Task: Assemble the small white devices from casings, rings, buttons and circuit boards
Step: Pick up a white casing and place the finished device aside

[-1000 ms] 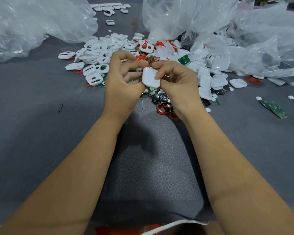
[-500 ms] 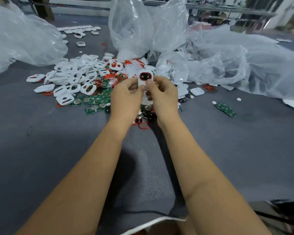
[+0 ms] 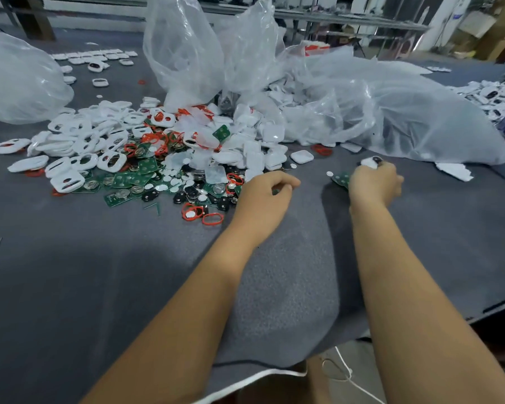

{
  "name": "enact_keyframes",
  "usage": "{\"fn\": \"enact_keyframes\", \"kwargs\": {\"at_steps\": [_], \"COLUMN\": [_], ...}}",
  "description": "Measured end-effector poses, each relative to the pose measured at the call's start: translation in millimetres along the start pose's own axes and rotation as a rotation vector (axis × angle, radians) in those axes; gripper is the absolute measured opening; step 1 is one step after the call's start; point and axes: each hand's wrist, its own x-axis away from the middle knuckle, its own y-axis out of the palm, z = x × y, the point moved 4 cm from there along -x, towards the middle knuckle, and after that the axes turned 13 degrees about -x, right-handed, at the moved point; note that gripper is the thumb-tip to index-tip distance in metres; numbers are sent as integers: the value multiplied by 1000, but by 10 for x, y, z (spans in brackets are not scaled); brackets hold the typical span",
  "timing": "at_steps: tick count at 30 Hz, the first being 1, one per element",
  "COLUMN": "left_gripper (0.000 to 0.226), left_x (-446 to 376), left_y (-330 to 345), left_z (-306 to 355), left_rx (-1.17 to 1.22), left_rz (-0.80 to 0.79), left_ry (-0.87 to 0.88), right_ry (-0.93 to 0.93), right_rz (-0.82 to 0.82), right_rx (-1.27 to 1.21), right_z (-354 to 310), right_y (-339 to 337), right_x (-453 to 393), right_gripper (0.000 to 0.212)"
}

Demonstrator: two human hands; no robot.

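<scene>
A grey felt-covered work table (image 3: 70, 287) fills the view, with three crumpled clear plastic bags (image 3: 391, 112) slumped across its far half. In front of them spreads a heap of white plastic casings with oval openings (image 3: 82, 141) and closed white square casing halves (image 3: 263, 147), too many to count; one square half (image 3: 301, 156) lies apart at the heap's right edge. Green circuit boards (image 3: 129, 179), red rubber rings (image 3: 213, 219), black buttons (image 3: 184, 196) and small white discs (image 3: 169, 179) are scattered along the near side, again beyond counting. Both bare forearms reach forward from the bottom of the view. The left hand (image 3: 264, 193) hovers at the heap's near right edge, fingers loosely curled; whether it holds anything cannot be told. The right hand (image 3: 375, 182) is well apart to the right, knuckles up, fingers curled round an assembled white device with a dark button (image 3: 372, 161), above a green board (image 3: 341, 179) on the felt. Half a second earlier both hands pinched the device together in front of the heap; they have since separated.
</scene>
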Motion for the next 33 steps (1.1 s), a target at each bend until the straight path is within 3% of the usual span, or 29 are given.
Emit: {"fn": "enact_keyframes", "kwargs": {"at_steps": [2,5,8,11,13,15,18,21,25,29,33], "left_gripper": [23,25,27,28,29,32,36,40,50,42,30], "left_x": [6,-22,-63,-85,-89,-79,-44,-2,-13,-72,-112], "left_y": [-12,-101,-205,-344,-491,-698,-1129,-1580,-1893,-1871,-1899], "left_z": [-32,-48,-102,-211,-309,-421,-614,-856,-1228,-1338,-1304], "left_rx": [8,32,60,63,55,36,-91,-224,-590,-861,-940], "left_rz": [14,99,149,207,265,337,505,624,460,289,377], "left_ry": [-11,-11,-27,-47,-63,-81,-94,-151,-311,-421,-415], "right_ry": [-51,-189,-364,-393,-329,-341,-549,-834,-929,-886,-761], "right_rz": [-65,-302,-538,-657,-627,-480,-347,-450,-654,-837,-1087], "right_rx": [253,528,534,514,481,502,440,326,79,16,142], "right_z": [-19,-71,-152,-215,-236,-277,-450,-649,-697,-643,-688], "right_y": [72,395,802,1113,1214,1236,1300,1486,1585,1492,1420], "right_x": [118,382,689,919,992,1082,1352,1705,2000,2011,2007], "right_gripper": [41,41,38,40,41,48,58,48,32,26,19]}}
